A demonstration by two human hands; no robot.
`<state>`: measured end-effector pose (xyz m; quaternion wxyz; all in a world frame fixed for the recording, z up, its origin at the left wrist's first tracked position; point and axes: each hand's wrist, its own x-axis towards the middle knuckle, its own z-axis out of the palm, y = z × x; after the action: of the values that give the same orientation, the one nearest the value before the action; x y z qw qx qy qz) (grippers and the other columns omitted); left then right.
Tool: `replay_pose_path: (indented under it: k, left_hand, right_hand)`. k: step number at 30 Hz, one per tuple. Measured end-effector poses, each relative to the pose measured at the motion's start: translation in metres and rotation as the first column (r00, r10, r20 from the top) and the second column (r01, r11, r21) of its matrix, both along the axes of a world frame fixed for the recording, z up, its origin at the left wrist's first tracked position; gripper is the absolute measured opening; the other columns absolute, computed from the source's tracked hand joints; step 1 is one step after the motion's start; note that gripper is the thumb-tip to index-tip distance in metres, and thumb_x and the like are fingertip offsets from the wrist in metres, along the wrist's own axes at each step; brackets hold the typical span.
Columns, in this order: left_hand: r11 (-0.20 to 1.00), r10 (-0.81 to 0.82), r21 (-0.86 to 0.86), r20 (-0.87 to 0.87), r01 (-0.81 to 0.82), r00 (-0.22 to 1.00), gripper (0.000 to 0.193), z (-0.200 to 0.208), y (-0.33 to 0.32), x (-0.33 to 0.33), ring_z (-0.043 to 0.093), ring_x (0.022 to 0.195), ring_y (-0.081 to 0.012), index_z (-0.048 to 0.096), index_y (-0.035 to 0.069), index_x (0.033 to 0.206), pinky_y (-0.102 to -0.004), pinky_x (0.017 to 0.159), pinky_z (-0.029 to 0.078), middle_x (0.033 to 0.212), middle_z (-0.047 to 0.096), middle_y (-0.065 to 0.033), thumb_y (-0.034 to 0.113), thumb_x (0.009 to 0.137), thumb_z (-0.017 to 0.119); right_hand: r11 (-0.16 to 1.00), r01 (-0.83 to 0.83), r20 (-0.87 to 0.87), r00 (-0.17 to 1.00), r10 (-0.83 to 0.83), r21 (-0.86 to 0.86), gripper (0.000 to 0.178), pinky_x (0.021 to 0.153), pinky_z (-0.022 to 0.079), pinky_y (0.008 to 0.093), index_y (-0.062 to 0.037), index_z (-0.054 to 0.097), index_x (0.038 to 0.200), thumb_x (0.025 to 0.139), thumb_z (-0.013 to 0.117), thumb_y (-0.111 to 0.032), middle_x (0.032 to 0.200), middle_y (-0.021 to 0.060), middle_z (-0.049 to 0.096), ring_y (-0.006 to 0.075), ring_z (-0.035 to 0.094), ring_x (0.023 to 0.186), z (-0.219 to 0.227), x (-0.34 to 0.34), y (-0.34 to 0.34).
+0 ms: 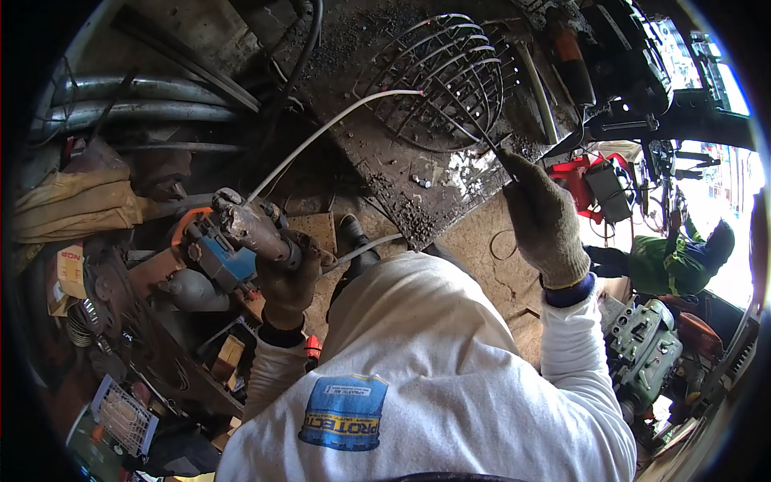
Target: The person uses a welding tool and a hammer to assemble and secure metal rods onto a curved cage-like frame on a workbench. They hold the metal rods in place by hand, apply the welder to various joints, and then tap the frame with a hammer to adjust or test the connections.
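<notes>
Strong light enters through the opening [743,257] at the right, where glare burns detail to white, while the cluttered left side and the work surface [365,165] sit in dim, brownish shade. The white shirt [482,353] shows soft fold shadows. Fisheye distortion bends the pipes [144,112] at left, and the corners fall to black.

Rough cloth gloves [546,229], matt metal cage [459,87], glossy metal pipes [152,111]

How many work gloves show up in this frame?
2: one on the left hand, gripping a cylindrical tool; one on the right hand, holding a thin dark rod. More may be hidden; any on the co-worker cannot be made out.
</notes>
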<state>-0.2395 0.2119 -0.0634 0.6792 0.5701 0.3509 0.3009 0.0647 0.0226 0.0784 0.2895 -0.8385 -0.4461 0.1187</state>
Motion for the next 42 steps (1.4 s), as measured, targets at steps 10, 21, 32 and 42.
replay_pose_path:
  k: [10,21,32,42]
  left_hand:
    - [0.998,-0.005,0.061,-0.114,0.012,0.993,0.020,-0.023,0.004,-0.015,0.063,0.066,-0.0161,0.062,0.003,0.094,-0.0322,0.062,0.051,0.079,0.064,-0.0062,0.009,0.085,0.079]
    - [0.993,0.037,0.111,-0.080,-0.028,0.996,0.023,-0.019,0.004,-0.005,0.063,0.065,-0.0175,0.062,0.001,0.095,-0.0324,0.062,0.052,0.079,0.065,-0.0065,0.012,0.086,0.080]
    - [0.999,-0.029,0.024,-0.177,0.033,0.984,0.023,-0.012,0.006,-0.007,0.066,0.069,-0.0186,0.063,0.000,0.095,-0.0329,0.064,0.053,0.081,0.066,-0.0073,0.014,0.084,0.078]
    - [0.988,-0.027,-0.154,-0.090,0.013,0.996,0.025,0.008,0.001,0.007,0.067,0.068,-0.0153,0.061,0.002,0.106,-0.0314,0.059,0.058,0.082,0.066,-0.0048,-0.011,0.086,0.068]
  right_hand:
    - [0.999,0.013,-0.053,0.998,-0.016,-0.044,0.035,0.095,0.053,0.0351,0.0010,0.062,0.135,0.100,0.057,-0.002,0.123,0.0199,0.072,0.0273,0.071,0.113,0.003,0.000,0.001]
    - [1.000,0.008,-0.006,1.000,-0.008,0.003,0.034,0.084,0.058,0.0436,-0.0058,0.065,0.132,0.099,0.059,-0.011,0.110,0.0223,0.073,0.0389,0.073,0.102,0.003,0.000,0.002]
    - [1.000,0.017,-0.012,1.000,-0.017,-0.007,0.035,0.082,0.058,0.0425,-0.0058,0.064,0.133,0.098,0.060,-0.008,0.107,0.0231,0.074,0.0379,0.074,0.099,0.002,0.000,0.002]
    - [0.998,0.022,-0.028,0.999,-0.023,-0.058,0.033,0.085,0.058,0.0417,-0.0034,0.065,0.130,0.098,0.060,-0.007,0.110,0.0224,0.073,0.0378,0.072,0.101,0.007,0.000,0.000]
